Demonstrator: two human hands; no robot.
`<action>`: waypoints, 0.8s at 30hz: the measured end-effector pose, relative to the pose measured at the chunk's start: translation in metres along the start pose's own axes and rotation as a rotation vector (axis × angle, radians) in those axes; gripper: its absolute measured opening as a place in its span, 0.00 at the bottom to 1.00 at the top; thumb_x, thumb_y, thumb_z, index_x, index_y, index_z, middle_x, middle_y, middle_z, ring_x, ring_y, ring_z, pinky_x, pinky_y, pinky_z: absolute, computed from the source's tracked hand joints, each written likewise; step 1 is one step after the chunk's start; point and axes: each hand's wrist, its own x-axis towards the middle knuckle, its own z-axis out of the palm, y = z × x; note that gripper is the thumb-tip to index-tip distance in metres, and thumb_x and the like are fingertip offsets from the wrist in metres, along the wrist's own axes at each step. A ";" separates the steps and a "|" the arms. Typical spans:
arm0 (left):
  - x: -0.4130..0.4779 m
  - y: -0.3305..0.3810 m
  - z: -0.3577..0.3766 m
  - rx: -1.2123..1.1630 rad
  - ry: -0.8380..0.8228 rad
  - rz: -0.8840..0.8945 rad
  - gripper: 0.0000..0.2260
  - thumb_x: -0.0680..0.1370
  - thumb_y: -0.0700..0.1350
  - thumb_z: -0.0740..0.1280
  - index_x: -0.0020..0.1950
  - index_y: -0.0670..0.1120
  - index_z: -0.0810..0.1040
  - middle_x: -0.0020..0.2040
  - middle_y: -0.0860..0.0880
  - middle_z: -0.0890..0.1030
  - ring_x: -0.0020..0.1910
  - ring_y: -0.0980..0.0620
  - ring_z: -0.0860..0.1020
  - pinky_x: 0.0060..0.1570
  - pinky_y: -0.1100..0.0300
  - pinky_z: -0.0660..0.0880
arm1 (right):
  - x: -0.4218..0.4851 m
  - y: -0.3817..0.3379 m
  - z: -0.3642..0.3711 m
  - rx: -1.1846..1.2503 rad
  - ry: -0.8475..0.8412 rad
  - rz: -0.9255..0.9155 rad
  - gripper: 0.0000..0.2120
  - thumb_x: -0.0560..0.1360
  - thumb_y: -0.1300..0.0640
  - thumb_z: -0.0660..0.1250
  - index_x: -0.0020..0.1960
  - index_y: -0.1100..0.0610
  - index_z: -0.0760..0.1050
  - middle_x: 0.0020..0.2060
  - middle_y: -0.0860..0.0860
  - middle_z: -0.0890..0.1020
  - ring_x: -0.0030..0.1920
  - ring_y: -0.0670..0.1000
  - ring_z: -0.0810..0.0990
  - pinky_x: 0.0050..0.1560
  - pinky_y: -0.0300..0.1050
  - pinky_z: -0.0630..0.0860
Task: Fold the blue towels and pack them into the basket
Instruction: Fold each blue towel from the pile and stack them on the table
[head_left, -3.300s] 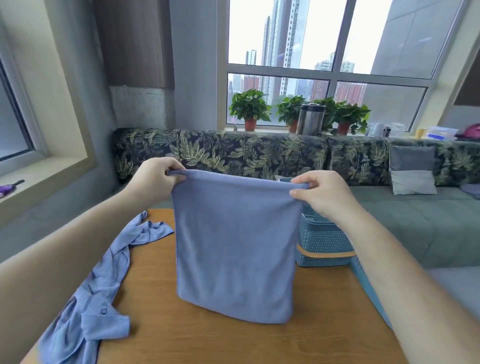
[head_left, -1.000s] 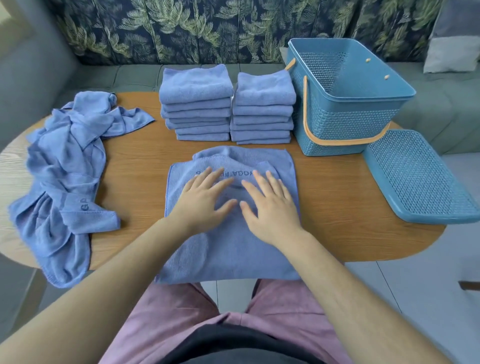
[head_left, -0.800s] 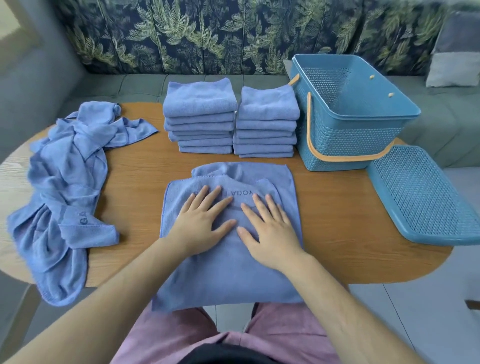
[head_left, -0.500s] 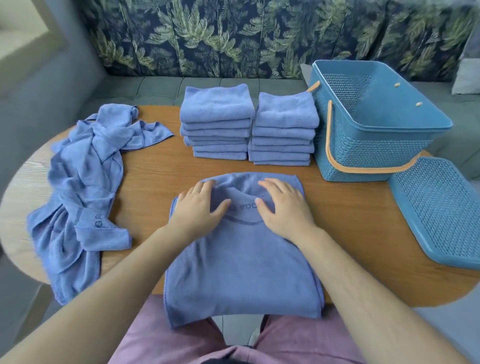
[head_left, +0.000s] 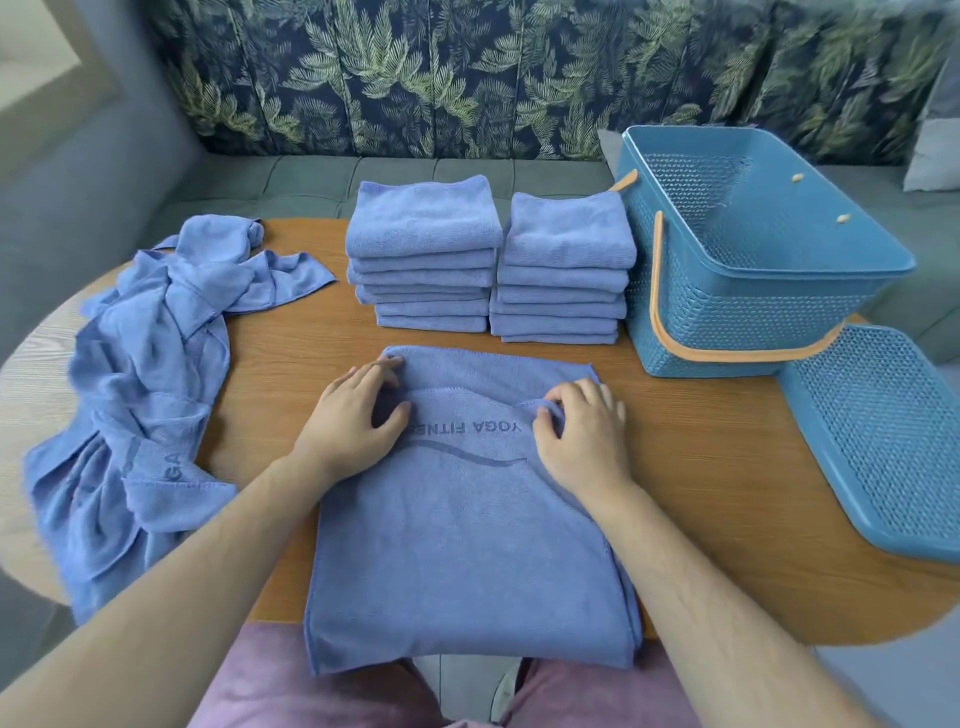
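Towel (head_left: 467, 545) of soft blue lies doubled flat on the wooden table (head_left: 701, 467) in front of the person, its near edge hanging over the table's rim above the lap. The upper layer stops short of the far edge, showing a stitched hem, dark lettering that reads YOGA FITNE upside down, and a curved line beneath it. The left hand (head_left: 358, 410) grips the upper layer at its far left corner, and the right hand (head_left: 576, 431) pinches the same hem at the far right. Behind stand two stacks of folded towels (head_left: 423, 244), side by side, just beside the blue basket (head_left: 753, 291) with its orange handle. The basket's lid (head_left: 883, 441) lies to the right; a heap of unfolded towels (head_left: 145, 364) sprawls at left.
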 end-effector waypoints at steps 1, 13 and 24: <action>0.000 0.001 0.000 -0.005 0.002 0.002 0.10 0.76 0.54 0.63 0.53 0.50 0.71 0.70 0.57 0.74 0.72 0.57 0.68 0.69 0.53 0.62 | 0.000 0.002 -0.002 0.028 0.011 -0.015 0.03 0.75 0.54 0.67 0.47 0.53 0.76 0.46 0.49 0.78 0.51 0.55 0.75 0.51 0.53 0.70; 0.005 -0.007 -0.011 -0.143 -0.128 -0.076 0.08 0.68 0.58 0.60 0.42 0.56 0.71 0.67 0.61 0.72 0.61 0.57 0.72 0.62 0.51 0.64 | 0.006 0.038 -0.022 0.411 0.073 0.000 0.01 0.81 0.60 0.64 0.51 0.55 0.74 0.41 0.43 0.77 0.43 0.46 0.75 0.46 0.41 0.70; 0.030 0.012 -0.014 -0.196 0.044 -0.183 0.05 0.80 0.46 0.66 0.45 0.47 0.74 0.37 0.51 0.79 0.38 0.55 0.75 0.39 0.54 0.71 | 0.011 0.039 -0.016 0.334 0.174 0.116 0.02 0.82 0.56 0.64 0.53 0.53 0.75 0.39 0.42 0.78 0.41 0.53 0.79 0.40 0.48 0.70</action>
